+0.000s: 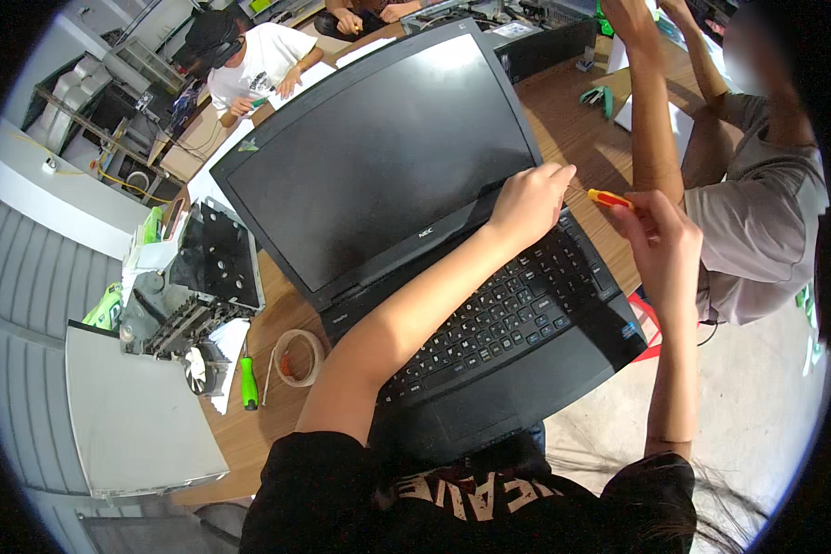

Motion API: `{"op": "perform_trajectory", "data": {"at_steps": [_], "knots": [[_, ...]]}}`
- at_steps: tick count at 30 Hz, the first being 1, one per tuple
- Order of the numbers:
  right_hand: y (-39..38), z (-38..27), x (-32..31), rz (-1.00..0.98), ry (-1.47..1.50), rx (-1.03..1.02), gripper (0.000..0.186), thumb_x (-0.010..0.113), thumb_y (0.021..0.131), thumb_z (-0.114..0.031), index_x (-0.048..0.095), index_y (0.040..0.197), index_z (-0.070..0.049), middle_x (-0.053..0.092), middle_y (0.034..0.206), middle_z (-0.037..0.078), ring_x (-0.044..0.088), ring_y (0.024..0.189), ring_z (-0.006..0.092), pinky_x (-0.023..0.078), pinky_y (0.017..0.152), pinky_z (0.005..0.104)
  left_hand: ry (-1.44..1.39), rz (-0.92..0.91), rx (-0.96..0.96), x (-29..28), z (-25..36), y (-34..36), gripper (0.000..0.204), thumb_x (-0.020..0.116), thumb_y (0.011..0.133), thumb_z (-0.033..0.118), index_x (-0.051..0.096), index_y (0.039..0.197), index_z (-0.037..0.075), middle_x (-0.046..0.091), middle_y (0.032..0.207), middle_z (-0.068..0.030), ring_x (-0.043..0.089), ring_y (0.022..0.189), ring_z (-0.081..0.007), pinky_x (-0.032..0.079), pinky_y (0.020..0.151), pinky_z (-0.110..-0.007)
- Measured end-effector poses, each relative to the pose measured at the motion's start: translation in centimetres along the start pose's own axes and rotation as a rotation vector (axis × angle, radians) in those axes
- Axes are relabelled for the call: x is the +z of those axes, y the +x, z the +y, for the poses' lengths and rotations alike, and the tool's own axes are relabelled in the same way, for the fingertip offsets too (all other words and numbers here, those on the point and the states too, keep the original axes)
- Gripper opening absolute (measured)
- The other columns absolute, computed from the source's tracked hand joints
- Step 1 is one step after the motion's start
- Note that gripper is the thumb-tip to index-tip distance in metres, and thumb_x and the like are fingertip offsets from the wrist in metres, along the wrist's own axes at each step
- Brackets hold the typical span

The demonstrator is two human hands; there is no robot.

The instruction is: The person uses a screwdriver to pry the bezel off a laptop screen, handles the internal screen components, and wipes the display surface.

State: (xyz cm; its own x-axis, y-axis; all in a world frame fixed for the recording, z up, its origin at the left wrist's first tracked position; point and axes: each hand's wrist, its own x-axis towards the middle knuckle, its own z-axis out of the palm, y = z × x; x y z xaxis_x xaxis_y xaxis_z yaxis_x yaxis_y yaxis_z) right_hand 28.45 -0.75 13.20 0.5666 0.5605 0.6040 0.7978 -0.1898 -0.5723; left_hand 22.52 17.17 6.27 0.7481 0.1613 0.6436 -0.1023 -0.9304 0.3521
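An open black laptop [489,369] lies tilted in front of me, its dark screen [388,138] raised and its keyboard facing me. My left arm crosses over the keyboard. At the right end of the screen's hinge, my left hand [529,208] is closed in a pinch; what its fingertips hold, if anything, is too small to make out. Just to the right, my right hand [664,242] grips a red and yellow screwdriver [609,198]. Its thin shaft points left to my left fingertips.
Left on the wooden table are a green screwdriver [249,384], a tape roll [319,355], a small fan [198,369], and a black metal plate [217,254]. A grey panel [138,415] sits at the table's left edge. Another person [757,203] is close on the right; others work across the table.
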Motion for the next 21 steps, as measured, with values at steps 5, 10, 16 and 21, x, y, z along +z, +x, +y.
{"op": "perform_trajectory", "data": {"at_steps": [5,10,16,21], "knots": [[0.2,0.5,0.5,0.102,-0.343,-0.126,0.041,0.067,0.081,-0.032,0.046,0.06,-0.002,0.048,0.055,0.012,0.049,0.047,0.0296,0.038,0.045,0.0357,-0.114,0.028,-0.01,0.4,-0.7,-0.3,0.013,0.057,0.081,0.003,0.061,0.093,0.002,0.061,0.091,-0.0148,0.062,0.078,-0.0342,0.052,0.066,-0.041],[0.4,-0.4,0.2,0.029,-0.143,-0.069,0.025,0.066,0.082,-0.022,0.056,0.075,0.0,0.055,0.068,0.011,0.057,0.055,0.0232,0.045,0.05,0.0302,-0.157,0.066,0.037,0.5,-1.1,-1.1,0.015,0.057,0.08,-0.001,0.061,0.094,0.002,0.061,0.092,-0.0153,0.062,0.08,-0.0343,0.052,0.069,-0.039],[0.2,-0.7,-0.2,-0.063,0.125,-0.058,0.016,0.068,0.079,-0.008,0.059,0.088,0.002,0.061,0.08,0.01,0.065,0.072,0.0164,0.051,0.06,0.0248,-0.203,0.065,0.032,0.1,-1.2,-1.0,0.016,0.058,0.079,-0.002,0.062,0.094,0.002,0.061,0.09,-0.0147,0.062,0.079,-0.0334,0.052,0.07,-0.038],[0.3,-0.1,0.1,-0.049,-0.216,-0.085,0.026,0.071,0.079,-0.018,0.054,0.07,0.0,0.052,0.058,0.007,0.052,0.05,0.0171,0.042,0.048,0.0295,-0.072,0.151,0.14,0.0,-1.2,-0.7,0.016,0.064,0.077,0.005,0.064,0.093,0.004,0.059,0.085,-0.0091,0.059,0.076,-0.0254,0.05,0.067,-0.035]]}}
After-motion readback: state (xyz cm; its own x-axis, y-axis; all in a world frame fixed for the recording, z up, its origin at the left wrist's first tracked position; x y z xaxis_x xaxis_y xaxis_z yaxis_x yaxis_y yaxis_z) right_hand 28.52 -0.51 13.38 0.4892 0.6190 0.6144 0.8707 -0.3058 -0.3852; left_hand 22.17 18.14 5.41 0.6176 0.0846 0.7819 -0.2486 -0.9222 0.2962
